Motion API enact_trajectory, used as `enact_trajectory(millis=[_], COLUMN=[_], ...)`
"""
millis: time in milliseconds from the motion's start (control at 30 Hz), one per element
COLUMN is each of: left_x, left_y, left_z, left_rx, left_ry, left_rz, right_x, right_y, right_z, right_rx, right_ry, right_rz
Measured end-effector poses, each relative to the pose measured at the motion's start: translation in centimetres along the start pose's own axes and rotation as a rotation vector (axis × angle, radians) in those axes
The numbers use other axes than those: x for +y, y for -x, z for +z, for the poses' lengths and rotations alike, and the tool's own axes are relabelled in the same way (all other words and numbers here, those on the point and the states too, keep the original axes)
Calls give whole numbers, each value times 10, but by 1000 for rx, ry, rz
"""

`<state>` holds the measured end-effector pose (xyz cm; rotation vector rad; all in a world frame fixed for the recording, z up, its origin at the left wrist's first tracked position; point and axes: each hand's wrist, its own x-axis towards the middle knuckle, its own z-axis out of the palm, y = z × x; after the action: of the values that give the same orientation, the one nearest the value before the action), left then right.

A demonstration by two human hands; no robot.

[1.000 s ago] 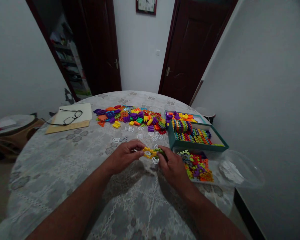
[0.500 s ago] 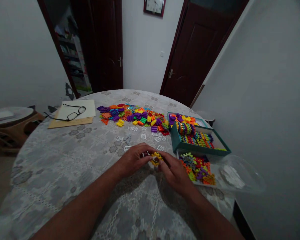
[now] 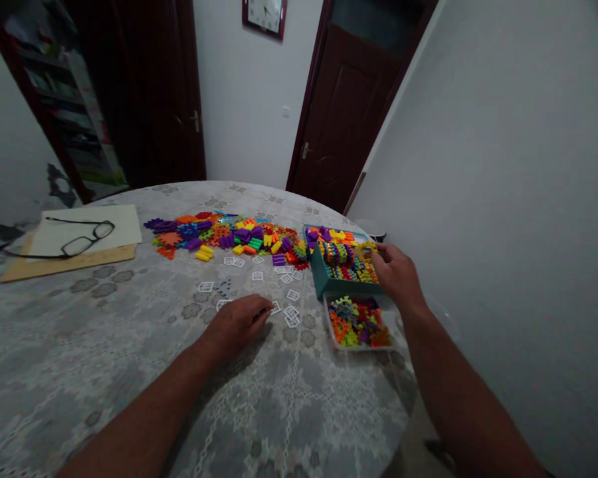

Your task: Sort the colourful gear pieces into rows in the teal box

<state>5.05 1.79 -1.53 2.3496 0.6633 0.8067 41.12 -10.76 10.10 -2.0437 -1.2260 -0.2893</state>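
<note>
My right hand [image 3: 399, 273] reaches over the right part of the green box [image 3: 323, 279] and pinches a yellow toothed plastic piece [image 3: 367, 248] by its edge. Rows of multicoloured toothed pieces [image 3: 343, 255] fill the box below it. My left hand [image 3: 240, 322] is low over the table, fingers curled and pressed together; what is between them, if anything, is too dark to make out. Small white grid-like pieces [image 3: 292, 317] lie just beyond its fingertips.
A pile of colourful plastic pieces [image 3: 219, 232] spreads across the table's far side. A clear tub [image 3: 333, 335] of gear-shaped pieces stands in front of the box. Eyeglasses [image 3: 80, 245] rest on papers [image 3: 124, 222] at left.
My hands were together around the yellow piece; now they are apart. The right hand has carried it right and forward to the box. The view has turned right.
</note>
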Motion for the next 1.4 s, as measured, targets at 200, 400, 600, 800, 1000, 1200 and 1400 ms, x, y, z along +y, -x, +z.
enact_trajectory(millis=[200,400,600,800,1000,1200,1400], left_x=[-8,-10,-12,-26,-50,-66,-69], left_y=[2,2,1,-2,-2,1,6], left_z=[2,-1,-21,-49,-61,-61,-55], left_rx=[41,149,355,664,760,738,452], left_ry=[-218,-237,-252,-172,-47,-75,-392], left_rz=[152,145,9,-275,-541,-606,-536], right_x=[42,46,50,44,-14,-92,-103], right_y=[-63,-80,-82,-74,-5,107,125], right_z=[34,68,80,66,45,74,107], right_rx=[-205,-278,-391,-362,-205,-668,-747], right_ry=[374,405,358,318,126,142,426], right_rz=[161,166,153,132,-178,-431,-267])
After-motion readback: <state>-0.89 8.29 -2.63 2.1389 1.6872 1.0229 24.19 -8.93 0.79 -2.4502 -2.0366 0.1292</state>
